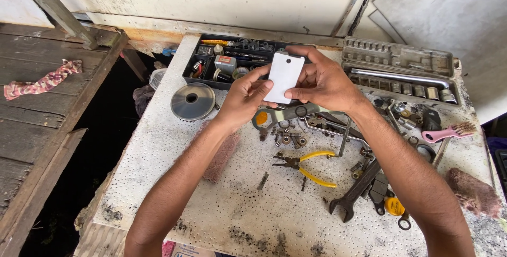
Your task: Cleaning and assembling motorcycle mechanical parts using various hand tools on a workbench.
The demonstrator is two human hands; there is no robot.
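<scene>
Holding a white card point(283, 76) w/ both hands above the bench point(253, 204): left hand point(244, 97) pinching its lower left edge, thumb in front, fingers closed on it; right hand point(323, 81) gripping top and right side, fingers curled round. Card upright, small hole near top, hanging over the black tray point(196, 56) edge. Tray at rear, split into compartments w/ small bottles, a can, tape roll, misc bits; exact contents too small to tell. Socket case point(397, 67) rear right, lid open, row of sockets and a long bar inside. Below the hands: yellow pliers point(309, 166), loose bolts, spanner point(355, 192), round metal disc point(193, 101) left, pink brush point(449, 132) right.
</scene>
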